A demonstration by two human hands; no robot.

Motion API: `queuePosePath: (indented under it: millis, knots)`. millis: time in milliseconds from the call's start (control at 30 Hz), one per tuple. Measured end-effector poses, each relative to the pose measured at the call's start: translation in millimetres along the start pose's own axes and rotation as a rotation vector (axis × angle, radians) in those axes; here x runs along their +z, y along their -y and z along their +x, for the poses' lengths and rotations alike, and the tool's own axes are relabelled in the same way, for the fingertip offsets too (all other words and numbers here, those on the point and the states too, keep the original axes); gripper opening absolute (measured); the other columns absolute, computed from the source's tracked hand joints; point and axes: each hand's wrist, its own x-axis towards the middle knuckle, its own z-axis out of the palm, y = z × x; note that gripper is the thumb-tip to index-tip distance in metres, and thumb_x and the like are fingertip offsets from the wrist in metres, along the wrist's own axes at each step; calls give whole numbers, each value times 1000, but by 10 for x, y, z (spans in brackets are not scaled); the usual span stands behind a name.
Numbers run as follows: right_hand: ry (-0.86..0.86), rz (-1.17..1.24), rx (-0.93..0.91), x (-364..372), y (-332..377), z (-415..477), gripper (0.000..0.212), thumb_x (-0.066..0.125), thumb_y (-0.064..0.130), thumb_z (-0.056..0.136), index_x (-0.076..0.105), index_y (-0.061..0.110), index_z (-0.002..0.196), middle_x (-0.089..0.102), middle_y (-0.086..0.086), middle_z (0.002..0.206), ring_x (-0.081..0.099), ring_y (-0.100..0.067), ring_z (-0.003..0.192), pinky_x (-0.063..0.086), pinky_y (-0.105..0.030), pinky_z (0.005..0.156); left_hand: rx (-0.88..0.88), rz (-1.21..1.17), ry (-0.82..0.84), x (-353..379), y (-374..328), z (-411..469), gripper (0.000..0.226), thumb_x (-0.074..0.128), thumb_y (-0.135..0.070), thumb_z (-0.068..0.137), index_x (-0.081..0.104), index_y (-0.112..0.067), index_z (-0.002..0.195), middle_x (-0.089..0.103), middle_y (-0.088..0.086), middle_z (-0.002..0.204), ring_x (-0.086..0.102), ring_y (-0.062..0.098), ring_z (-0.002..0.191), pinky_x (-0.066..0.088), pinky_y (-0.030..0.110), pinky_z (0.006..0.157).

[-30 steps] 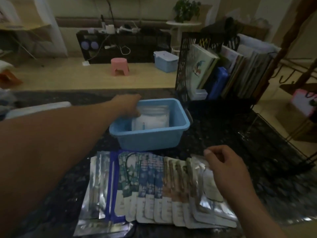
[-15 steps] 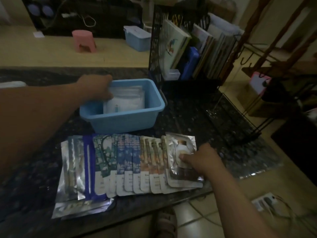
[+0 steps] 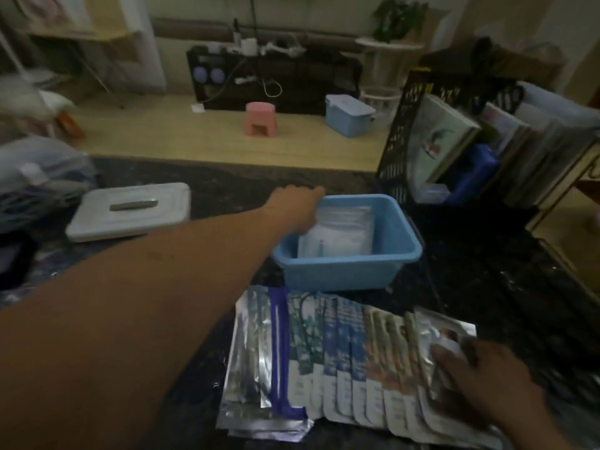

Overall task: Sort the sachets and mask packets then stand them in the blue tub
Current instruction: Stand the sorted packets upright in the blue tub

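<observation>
Packets (image 3: 350, 362) lie fanned in an overlapping row on the dark counter (image 3: 487, 271), just at 6 o'clock of the tub (image 3: 344, 271). Silver foil ones sit at the 9 o'clock end, blue and green printed ones in the middle, tan ones toward 3 o'clock. I judge them light, thin and floppy, with slick foil faces that slide over each other. A pinch at one short edge should do better than a flat press, and I would lift a matched group together so they stiffen each other.

My right hand (image 3: 480, 381) lies flat on the packet at the 3 o'clock end, fingers spread and pressing down. I cannot tell whether the thumb has got under its edge. My left hand (image 3: 298, 209) reaches into the tub at its 9 o'clock wall, fingers curled against the white sachets (image 3: 337, 235) standing there, propping them. Whether it grips them I cannot tell.

Polished speckled stone makes up the counter, and I think foil will skid on it, so sliding a packet toward the near edge may help me get under it.

At 10 o'clock lies a white lid (image 3: 130, 212). At 2 o'clock a black rack (image 3: 399, 141) holds books. Beyond the counter are a pale wood floor, a pink stool (image 3: 259, 120) and a lidded blue box (image 3: 349, 115). Light is dim.
</observation>
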Motion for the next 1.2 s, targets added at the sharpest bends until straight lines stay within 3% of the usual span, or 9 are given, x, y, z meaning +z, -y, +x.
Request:
queuePosePath:
  millis: [67, 233, 400, 500, 633, 733, 867, 1000, 1200]
  knots:
    - [11, 54, -56, 33, 110, -69, 104, 30, 107, 61, 57, 45, 140, 58, -5, 145, 55, -29, 133, 45, -43, 111, 14, 22, 20, -31, -82, 41, 40, 58, -27, 98, 47, -26, 136, 66, 9, 118, 60, 30, 93, 47, 43, 76]
    - [-91, 53, -214, 151, 417, -197, 60, 56, 71, 91, 50, 51, 148, 52, -3, 154, 52, -29, 136, 44, -41, 112, 2, 52, 18, -40, -175, 80, 43, 58, -27, 99, 45, -30, 139, 64, 7, 118, 55, 29, 93, 43, 45, 80]
    - [-151, 65, 6, 53, 458, -215, 111, 73, 79, 72, 23, 36, 161, 50, -6, 152, 44, -35, 140, 36, -51, 112, -80, 28, 10, 32, -101, 54, 50, 63, -31, 96, 43, -29, 142, 58, 10, 122, 57, 33, 105, 47, 47, 78]
    - [-88, 275, 175, 43, 398, -132, 103, 85, 72, 65, 43, 15, 141, 61, -10, 135, 58, -36, 126, 46, -48, 104, -100, -1, 28, -11, -92, 45, 48, 65, -32, 96, 45, -29, 139, 58, 6, 110, 60, 29, 94, 52, 46, 75]
    - [24, 503, 154, 37, 263, -71, 46, 90, 49, 75, 74, 12, 98, 76, -5, 93, 71, -21, 84, 57, -36, 78, -102, -24, 56, -53, -64, 10, 46, 64, -31, 98, 45, -30, 140, 60, 4, 105, 61, 25, 89, 55, 45, 74]
    - [3, 465, 135, -3, 187, -83, 32, 84, 40, 85, 74, 10, 84, 73, -6, 79, 67, -20, 74, 46, -30, 61, -89, -43, 40, -23, -12, -28, 47, 63, -32, 98, 44, -30, 141, 59, 3, 104, 58, 24, 85, 54, 43, 70]
    - [-195, 530, 103, -199, 177, -182, 17, 80, 17, 90, 67, 13, 81, 67, -6, 70, 61, -19, 68, 46, -38, 68, -67, -9, 36, 17, -23, -28, 54, 65, -38, 96, 41, -30, 145, 58, 5, 108, 55, 26, 90, 50, 43, 66]
    - [-354, 648, -85, -605, 419, -397, 12, 71, 17, 99, 64, 19, 90, 70, -4, 75, 67, -26, 73, 52, -39, 67, -62, -13, 48, 27, -34, -2, 58, 66, -42, 97, 40, -30, 147, 59, 6, 120, 52, 26, 95, 48, 44, 70]
    - [-559, 586, -729, -1718, 1403, -508, 11, 57, 24, 105, 59, 33, 111, 58, 26, 98, 56, 21, 87, 45, -8, 73, -62, -517, -26, -61, 40, 68, 48, 59, -44, 105, 53, -20, 146, 64, 7, 134, 61, 29, 118, 49, 41, 93]
